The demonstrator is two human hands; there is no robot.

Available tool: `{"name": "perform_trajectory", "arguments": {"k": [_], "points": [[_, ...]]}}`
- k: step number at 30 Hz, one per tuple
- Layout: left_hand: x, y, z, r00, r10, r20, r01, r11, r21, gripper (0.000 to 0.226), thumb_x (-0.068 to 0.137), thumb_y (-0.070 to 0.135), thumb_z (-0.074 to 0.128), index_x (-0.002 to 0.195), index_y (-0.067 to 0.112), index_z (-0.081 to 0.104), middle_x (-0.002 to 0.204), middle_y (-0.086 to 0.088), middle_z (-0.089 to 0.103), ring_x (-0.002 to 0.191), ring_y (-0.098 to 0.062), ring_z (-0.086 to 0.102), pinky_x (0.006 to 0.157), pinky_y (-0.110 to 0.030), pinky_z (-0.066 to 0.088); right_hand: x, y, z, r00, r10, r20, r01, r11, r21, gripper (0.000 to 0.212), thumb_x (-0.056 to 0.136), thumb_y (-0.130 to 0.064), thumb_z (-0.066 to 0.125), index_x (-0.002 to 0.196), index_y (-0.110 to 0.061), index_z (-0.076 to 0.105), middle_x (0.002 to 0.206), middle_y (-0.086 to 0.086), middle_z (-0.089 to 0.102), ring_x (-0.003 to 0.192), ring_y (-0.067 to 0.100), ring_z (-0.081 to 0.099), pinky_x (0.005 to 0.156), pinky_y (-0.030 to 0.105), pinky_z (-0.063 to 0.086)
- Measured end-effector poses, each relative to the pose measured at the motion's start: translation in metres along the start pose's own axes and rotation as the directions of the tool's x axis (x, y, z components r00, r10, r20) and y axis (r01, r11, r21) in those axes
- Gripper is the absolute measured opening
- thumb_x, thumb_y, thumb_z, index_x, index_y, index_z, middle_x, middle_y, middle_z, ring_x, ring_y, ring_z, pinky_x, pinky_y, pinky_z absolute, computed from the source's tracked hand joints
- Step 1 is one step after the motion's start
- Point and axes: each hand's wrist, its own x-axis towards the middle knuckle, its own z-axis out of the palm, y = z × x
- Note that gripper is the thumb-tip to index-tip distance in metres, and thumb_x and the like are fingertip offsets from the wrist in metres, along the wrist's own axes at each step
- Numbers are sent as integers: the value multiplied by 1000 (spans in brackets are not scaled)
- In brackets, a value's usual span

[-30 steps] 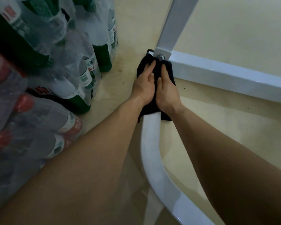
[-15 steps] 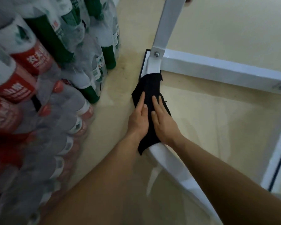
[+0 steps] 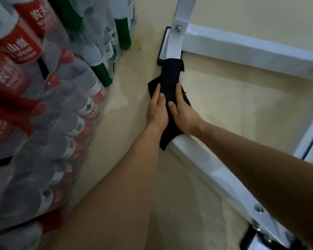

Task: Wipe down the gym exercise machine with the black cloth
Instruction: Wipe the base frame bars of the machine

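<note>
Clamps black cloth (image 3: 170,76) round the white frame tube (image 3: 202,165) of the gym machine with both grips: left grip (image 3: 156,110) curled on its left side, right grip (image 3: 183,112) on its right, thumbs on top. Looks matte, folded long and narrow; reaches past the fingertips toward the bolted corner joint (image 3: 178,29), tapers to a point behind the grips. Left of the grips, shrink-wrapped bottle packs (image 3: 65,109) on the cream floor (image 3: 233,109).
</note>
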Motion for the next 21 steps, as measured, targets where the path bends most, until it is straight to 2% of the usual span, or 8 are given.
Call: {"name": "perform_trajectory", "arguments": {"k": [6,9,12,14,16,17,19,21], "points": [[-96,-32,22,979,-103,-174,93,994,-66,51,109,22,33,159,28,21,159,2,35,139,-9,38,112,-20,32,-83,26,-7,978,1,208,51,968,-245,63,109,-35,30,160,-26,-5,154,13,44,127,33,54,102,38,41],[-157,-50,45,967,-228,-109,205,960,-191,57,108,19,39,159,31,17,156,0,41,133,-9,46,113,-26,36,-123,44,-18,976,15,216,51,954,-296,60,108,-37,29,159,-38,-4,155,5,40,130,29,50,104,40,41],[-183,-62,48,961,-269,-68,242,932,-268,62,100,20,54,156,35,29,132,15,61,117,1,60,110,-34,45,-154,57,-21,977,88,193,-27,953,-301,60,106,-37,32,155,-49,-1,152,-2,39,126,26,52,101,46,44],[-178,-55,34,960,-217,-179,194,971,-141,56,93,17,62,147,28,50,123,18,66,111,3,62,105,-28,47,-157,60,-20,981,123,150,-90,974,-207,62,103,-30,41,155,-48,11,149,-5,43,127,22,51,102,42,44],[-164,-37,17,935,65,-349,28,966,256,47,87,19,63,133,22,62,128,8,64,117,-8,59,98,-23,45,-151,57,-22,978,177,114,-167,982,-88,62,98,-22,47,152,-43,25,141,-6,52,120,18,53,93,30,41],[-155,-26,9,911,257,-322,-94,890,445,42,85,19,61,127,21,65,126,3,62,116,-12,56,94,-22,43,-147,53,-22,975,198,99,-192,979,-63,59,96,-20,49,150,-39,31,136,-6,55,113,16,54,87,27,39],[-124,-10,-1,860,510,31,-375,589,716,34,88,23,54,119,18,66,121,-2,61,113,-20,54,92,-27,42,-142,47,-19,981,185,60,-177,978,-111,53,96,-25,49,147,-30,35,130,0,59,104,19,55,83,30,39],[-88,-1,-12,702,407,585,-684,153,713,42,94,33,39,119,13,66,119,-6,64,116,-27,55,102,-38,42,-142,44,-13,992,124,26,-114,964,-241,53,99,-36,46,148,-21,33,137,7,56,109,28,58,85,36,44]]}}
